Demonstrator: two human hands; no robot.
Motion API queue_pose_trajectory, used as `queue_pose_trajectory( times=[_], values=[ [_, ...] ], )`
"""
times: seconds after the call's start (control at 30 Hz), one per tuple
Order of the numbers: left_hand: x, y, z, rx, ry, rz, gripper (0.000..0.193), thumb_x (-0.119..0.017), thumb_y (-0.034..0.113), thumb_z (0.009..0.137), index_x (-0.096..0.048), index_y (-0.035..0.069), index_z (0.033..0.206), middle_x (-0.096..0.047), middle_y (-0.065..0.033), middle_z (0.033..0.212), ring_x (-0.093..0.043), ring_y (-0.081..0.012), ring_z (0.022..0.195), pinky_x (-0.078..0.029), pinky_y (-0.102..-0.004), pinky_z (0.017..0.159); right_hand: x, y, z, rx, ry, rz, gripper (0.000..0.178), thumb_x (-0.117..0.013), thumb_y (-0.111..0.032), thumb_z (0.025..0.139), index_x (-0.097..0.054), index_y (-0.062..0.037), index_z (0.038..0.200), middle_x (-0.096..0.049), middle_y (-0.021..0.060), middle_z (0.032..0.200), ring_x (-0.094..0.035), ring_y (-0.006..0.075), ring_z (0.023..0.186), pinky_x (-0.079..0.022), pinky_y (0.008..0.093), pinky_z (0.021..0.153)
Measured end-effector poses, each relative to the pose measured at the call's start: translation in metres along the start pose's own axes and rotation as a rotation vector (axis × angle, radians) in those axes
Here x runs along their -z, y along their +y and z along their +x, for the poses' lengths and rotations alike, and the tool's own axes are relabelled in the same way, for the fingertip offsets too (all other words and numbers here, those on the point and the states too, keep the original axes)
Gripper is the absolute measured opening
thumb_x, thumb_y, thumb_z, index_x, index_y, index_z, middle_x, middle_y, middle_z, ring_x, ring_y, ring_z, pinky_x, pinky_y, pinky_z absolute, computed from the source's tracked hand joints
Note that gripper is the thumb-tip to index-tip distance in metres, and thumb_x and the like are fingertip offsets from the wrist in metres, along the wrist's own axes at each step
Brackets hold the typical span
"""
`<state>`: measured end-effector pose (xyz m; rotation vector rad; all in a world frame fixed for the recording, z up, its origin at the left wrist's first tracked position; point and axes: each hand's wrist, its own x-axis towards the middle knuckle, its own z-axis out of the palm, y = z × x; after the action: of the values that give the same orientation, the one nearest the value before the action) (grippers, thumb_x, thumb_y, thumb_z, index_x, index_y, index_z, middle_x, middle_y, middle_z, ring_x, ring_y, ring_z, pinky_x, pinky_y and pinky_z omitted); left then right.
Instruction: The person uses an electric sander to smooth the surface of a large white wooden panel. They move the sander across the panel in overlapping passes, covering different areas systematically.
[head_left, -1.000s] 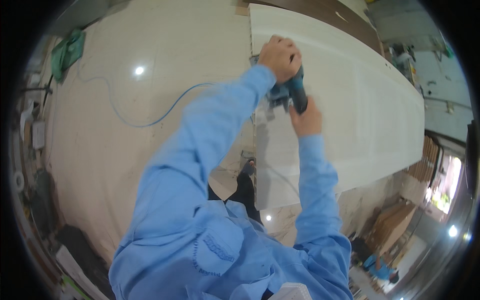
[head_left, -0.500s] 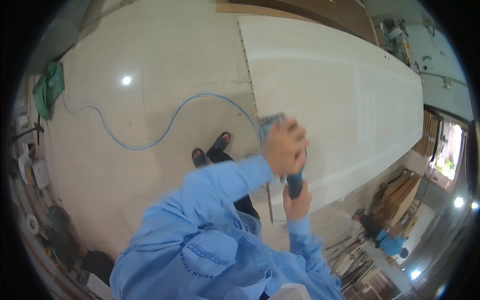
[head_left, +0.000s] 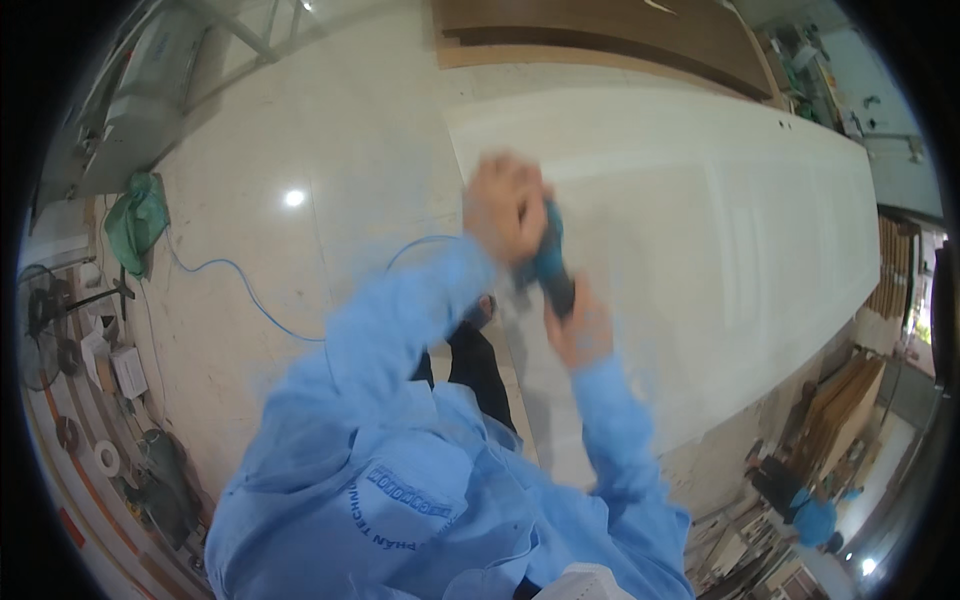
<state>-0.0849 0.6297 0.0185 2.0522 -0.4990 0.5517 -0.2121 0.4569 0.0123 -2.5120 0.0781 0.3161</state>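
A teal-and-black power sander (head_left: 551, 250) is over the left edge of a large, pale, flat panel (head_left: 670, 260). My left hand (head_left: 505, 207) is closed over its front end, blurred by motion and hiding much of the body. Behind it, my right hand (head_left: 582, 320) wraps round the dark rear handle. The sander's underside is hidden, so I cannot tell whether it touches the panel.
A blue cord (head_left: 245, 283) winds across the floor near a green bag (head_left: 137, 222) at the left. Brown boards (head_left: 610, 40) lie beyond the panel. Another person (head_left: 805, 505) bends near stacked boards (head_left: 845, 410) at the right. A fan (head_left: 42, 325) stands far left.
Both hands have moved the sander away from me along the panel's left edge, slightly to the left. The whole view has shifted too, with the panel lower in it.
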Motion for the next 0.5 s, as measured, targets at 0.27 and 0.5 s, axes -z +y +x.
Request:
queue_pose_trajectory(
  times=[0.27,0.5],
  values=[
    [-0.024,-0.129,0.082,-0.076,0.031,0.058,0.025,-0.052,0.013,0.088,-0.077,0.011,0.090,-0.072,-0.0116,0.102,-0.060,-0.0351,0.104,-0.047,-0.0441,0.097,0.008,-0.050,0.121,0.093,0.212,-0.090,0.039,-0.075,-0.022,0.086,-0.054,-0.0069,0.115,-0.070,0.0257,0.082,-0.068,0.0488,0.080,-0.054,0.0577,0.070],
    [0.004,-0.090,0.097,0.054,-0.084,0.008,0.018,-0.057,0.011,0.087,-0.075,0.008,0.088,-0.070,-0.0135,0.102,-0.059,-0.0382,0.105,-0.048,-0.0479,0.095,0.001,-0.047,0.116,0.062,0.171,-0.025,0.035,-0.073,-0.021,0.088,-0.056,-0.0057,0.115,-0.069,0.0249,0.084,-0.068,0.0493,0.081,-0.055,0.0556,0.068]
  ],
)
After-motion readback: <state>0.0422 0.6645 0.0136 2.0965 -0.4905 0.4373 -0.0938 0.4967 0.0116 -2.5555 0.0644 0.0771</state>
